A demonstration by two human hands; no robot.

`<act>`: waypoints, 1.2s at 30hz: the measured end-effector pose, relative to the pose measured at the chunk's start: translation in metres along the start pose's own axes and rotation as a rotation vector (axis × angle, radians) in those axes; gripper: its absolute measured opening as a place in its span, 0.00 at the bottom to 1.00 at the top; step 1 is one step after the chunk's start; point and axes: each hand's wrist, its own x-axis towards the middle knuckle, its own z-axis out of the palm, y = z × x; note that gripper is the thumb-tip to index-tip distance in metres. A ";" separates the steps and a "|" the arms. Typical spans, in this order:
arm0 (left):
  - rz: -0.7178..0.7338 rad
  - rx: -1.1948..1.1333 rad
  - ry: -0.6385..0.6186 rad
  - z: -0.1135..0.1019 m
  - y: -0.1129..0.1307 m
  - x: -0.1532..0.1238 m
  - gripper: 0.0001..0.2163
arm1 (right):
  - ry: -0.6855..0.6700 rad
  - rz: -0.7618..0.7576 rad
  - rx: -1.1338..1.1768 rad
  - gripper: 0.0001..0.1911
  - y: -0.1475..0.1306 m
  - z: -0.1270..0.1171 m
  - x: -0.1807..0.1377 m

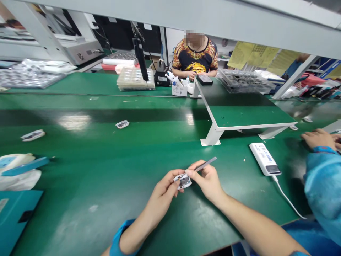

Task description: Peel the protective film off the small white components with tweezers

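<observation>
Above glossy green bench [106,206], left hand [162,195] pinching white module [183,182], right hand [205,180] gripping steel tweezers [205,164]

A long green tabletop [106,213] runs across the room, spanned by a raised shelf [239,110] on white legs. Yellow papers [253,55] hang beyond it, beneath a pale overhead beam [170,21].

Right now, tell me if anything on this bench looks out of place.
Two small white-and-dark pieces lie loose on the green bench mat, one mid-bench and one further left, away from the trays, so they look stray.
</observation>
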 end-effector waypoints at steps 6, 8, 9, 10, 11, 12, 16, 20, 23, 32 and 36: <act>-0.012 0.005 -0.024 -0.003 0.002 -0.001 0.14 | -0.011 -0.012 0.063 0.06 -0.002 0.001 0.000; -0.011 0.016 -0.025 -0.003 0.002 -0.001 0.14 | -0.011 -0.025 0.076 0.05 -0.002 0.001 -0.001; -0.010 0.022 -0.026 -0.003 0.001 -0.001 0.13 | -0.012 -0.034 0.078 0.05 -0.002 0.001 -0.001; -0.008 0.027 -0.027 -0.003 0.001 -0.001 0.13 | -0.014 -0.042 0.077 0.05 -0.002 0.001 -0.001; -0.007 0.031 -0.028 -0.003 0.000 -0.001 0.13 | -0.019 -0.050 0.075 0.04 -0.002 0.001 -0.001; -0.005 0.033 -0.028 -0.003 -0.001 0.000 0.13 | -0.023 -0.061 0.071 0.04 -0.002 0.001 -0.001; -0.005 0.037 -0.033 -0.003 -0.002 0.000 0.13 | -0.045 -0.098 0.058 0.04 0.000 0.000 -0.002; -0.011 0.047 -0.031 -0.004 -0.003 0.000 0.13 | -0.053 -0.109 0.057 0.04 0.001 0.000 -0.002; -0.011 0.053 -0.025 -0.004 -0.004 0.001 0.13 | -0.051 -0.081 0.067 0.05 0.002 0.000 -0.002; -0.015 0.051 -0.036 -0.005 -0.001 0.000 0.14 | -0.056 -0.067 0.097 0.04 0.003 0.001 -0.001; -0.010 0.037 -0.039 -0.005 -0.001 0.000 0.13 | -0.065 -0.081 0.091 0.04 0.004 0.000 0.000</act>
